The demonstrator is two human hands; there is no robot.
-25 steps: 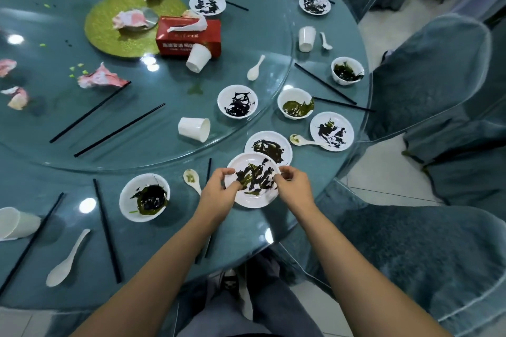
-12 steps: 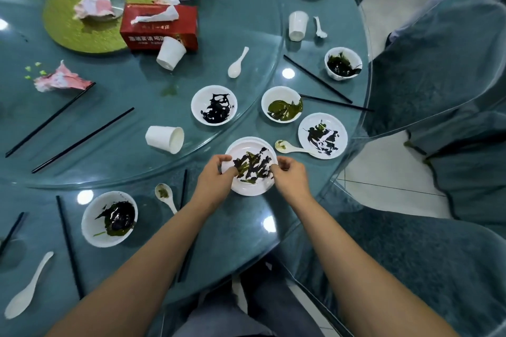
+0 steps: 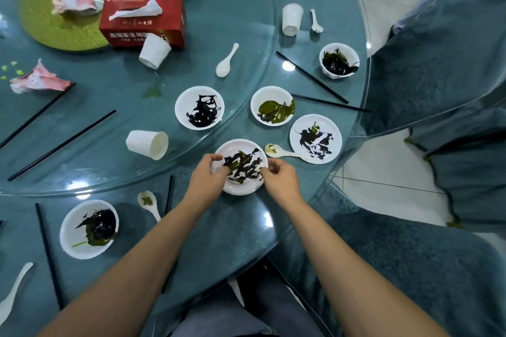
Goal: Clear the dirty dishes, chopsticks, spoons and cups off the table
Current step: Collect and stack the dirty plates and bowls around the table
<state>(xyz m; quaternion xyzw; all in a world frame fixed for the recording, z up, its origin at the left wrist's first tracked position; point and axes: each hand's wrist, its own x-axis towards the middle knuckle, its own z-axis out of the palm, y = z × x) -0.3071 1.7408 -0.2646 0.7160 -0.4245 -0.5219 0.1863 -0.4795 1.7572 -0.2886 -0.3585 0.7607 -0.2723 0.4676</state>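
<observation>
A white plate (image 3: 241, 187) smeared with dark sauce lies stacked on a second plate near the table's front edge. My left hand (image 3: 206, 180) pinches its left rim and my right hand (image 3: 279, 176) pinches its right rim. Around it lie a dirty plate (image 3: 315, 138), a spoon (image 3: 284, 152), a bowl with green sauce (image 3: 272, 105), a black-smeared bowl (image 3: 200, 107), a tipped cup (image 3: 147, 143), another bowl (image 3: 89, 228), a spoon (image 3: 149, 204) and black chopsticks (image 3: 168, 197).
A glass turntable (image 3: 82, 178) carries a red tissue box (image 3: 143, 23), a cup (image 3: 154, 50), a spoon (image 3: 226, 61), crumpled napkins (image 3: 38, 81) and chopsticks (image 3: 61, 145). Further dishes, an upright cup (image 3: 291, 19) and chopsticks (image 3: 312, 76) lie at the right. Covered chairs (image 3: 438, 49) stand close.
Both hands carried the dirty plate forward and set it on top of the plate that lay just beyond it. The view shifted to the right.
</observation>
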